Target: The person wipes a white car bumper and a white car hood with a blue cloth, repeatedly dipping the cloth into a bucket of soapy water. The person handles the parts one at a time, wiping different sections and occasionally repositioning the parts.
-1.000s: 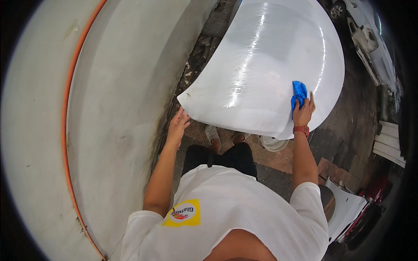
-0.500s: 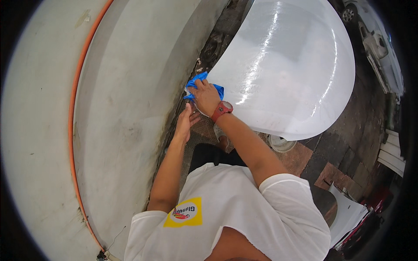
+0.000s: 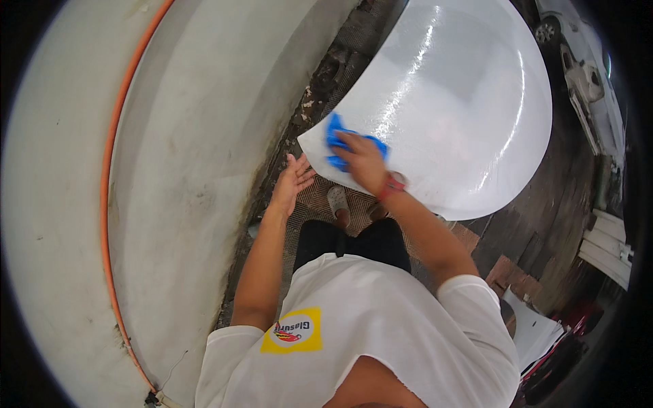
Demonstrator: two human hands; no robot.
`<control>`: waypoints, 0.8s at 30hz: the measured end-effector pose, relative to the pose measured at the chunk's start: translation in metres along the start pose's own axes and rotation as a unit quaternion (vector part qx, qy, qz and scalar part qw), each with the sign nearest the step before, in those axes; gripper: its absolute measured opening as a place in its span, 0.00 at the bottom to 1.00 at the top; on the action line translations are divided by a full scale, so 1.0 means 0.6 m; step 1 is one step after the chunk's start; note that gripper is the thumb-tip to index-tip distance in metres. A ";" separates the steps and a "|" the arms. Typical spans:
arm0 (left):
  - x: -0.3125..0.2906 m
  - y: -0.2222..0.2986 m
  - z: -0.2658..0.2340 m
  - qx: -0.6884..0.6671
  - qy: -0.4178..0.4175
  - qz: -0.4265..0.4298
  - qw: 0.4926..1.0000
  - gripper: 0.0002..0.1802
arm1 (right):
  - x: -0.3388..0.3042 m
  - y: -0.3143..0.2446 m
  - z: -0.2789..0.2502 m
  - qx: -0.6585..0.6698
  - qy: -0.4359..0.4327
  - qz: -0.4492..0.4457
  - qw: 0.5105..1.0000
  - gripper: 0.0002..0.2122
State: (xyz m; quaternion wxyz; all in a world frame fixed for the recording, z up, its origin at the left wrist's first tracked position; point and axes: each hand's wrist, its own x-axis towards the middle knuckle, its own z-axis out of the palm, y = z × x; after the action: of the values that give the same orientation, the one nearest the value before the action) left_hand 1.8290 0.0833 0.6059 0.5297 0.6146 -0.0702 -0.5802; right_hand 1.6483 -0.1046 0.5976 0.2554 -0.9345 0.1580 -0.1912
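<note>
A large white, glossy car panel (image 3: 469,122), shaped like a bonnet, lies in front of me, with wet-looking streaks of light on it. My right hand (image 3: 364,165), slightly blurred, presses a crumpled blue cloth (image 3: 337,136) against the panel's near left part. A red watch is on that wrist. Beside the panel's near left corner, my left hand (image 3: 292,182) is held with fingers spread and nothing in it. Whether its fingertips touch the panel's edge, I cannot tell.
A pale wall (image 3: 197,170) runs along my left, with an orange hose (image 3: 107,197) on it. My feet are on a patterned mat below the panel. A white car (image 3: 585,75) stands far right; loose body panels (image 3: 534,333) lie at lower right.
My right hand has slid the blue cloth from the panel's left corner rightward onto its surface. My left hand stays near the corner, its fingers now more spread.
</note>
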 end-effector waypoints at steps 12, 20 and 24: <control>0.024 -0.007 -0.006 -0.199 0.004 -0.042 0.979 0.51 | -0.218 -0.022 -0.032 -0.108 -0.004 0.143 0.984 0.28; 0.023 0.003 -0.009 -0.130 -0.030 -0.047 0.990 0.50 | -0.416 0.124 -0.159 -0.271 0.194 0.403 0.852 0.33; 0.022 0.013 -0.015 -0.103 -0.021 -0.052 0.993 0.50 | -0.216 -0.010 -0.027 -0.122 0.091 0.245 0.958 0.23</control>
State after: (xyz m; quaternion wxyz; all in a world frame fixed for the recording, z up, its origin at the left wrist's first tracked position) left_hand 1.8444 0.0759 0.6009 0.5579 0.5473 0.0108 -0.6238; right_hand 1.5288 -0.0554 0.5781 0.1633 -0.8700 0.4264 -0.1862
